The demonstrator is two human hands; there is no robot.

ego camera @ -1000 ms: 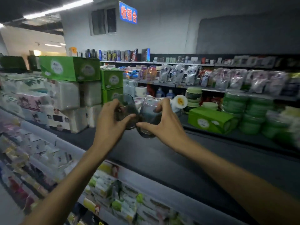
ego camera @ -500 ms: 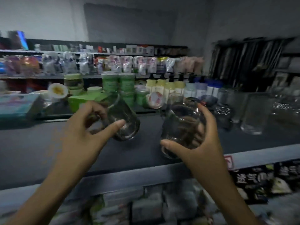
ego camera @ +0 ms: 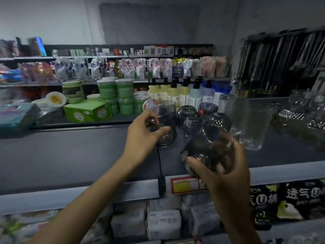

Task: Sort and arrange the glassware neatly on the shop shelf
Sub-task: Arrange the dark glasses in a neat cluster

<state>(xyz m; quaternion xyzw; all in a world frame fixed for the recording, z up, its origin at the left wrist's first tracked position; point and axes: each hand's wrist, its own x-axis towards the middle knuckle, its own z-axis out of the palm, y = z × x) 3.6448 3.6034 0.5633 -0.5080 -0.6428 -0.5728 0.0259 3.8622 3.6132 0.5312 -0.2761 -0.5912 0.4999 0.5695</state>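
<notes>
Head camera looks along our two forearms toward a dark shelf (ego camera: pixel 70 155). Nearest to us, under the shelf's pale front edge, lie white wrapped packs (ego camera: pixel 163 224) and, to their right, black packages with white characters (ego camera: pixel 290 199). A red and yellow price tag (ego camera: pixel 186 184) sits on that front edge.

Just above the tag our right hand (ego camera: pixel 226 175) grips a smoky glass (ego camera: pixel 209 150) — thumb curled across its lower side, fingers showing through the glass from the far side. This glass is tilted and held in the air over the front of the shelf.

Farther in and to the left, our left hand (ego camera: pixel 142 136) grips a second smoky glass (ego camera: pixel 165 127), thumb across its front and fingers curled near the rim. It is close to upright and low over the shelf top — we cannot tell whether its base touches.

Just behind both held glasses stands a cluster of dark glasses (ego camera: pixel 188 111), with a blue ribbed glass (ego camera: pixel 209 107) at its back. To the right of the cluster stand clear tall tumblers (ego camera: pixel 253 127).

Beyond the glassware we see a green box (ego camera: pixel 88 111), stacked green jars (ego camera: pixel 114 92) and a row of pump bottles (ego camera: pixel 175 94). Above them, pouches (ego camera: pixel 153 67) line a higher shelf, blurred.
</notes>
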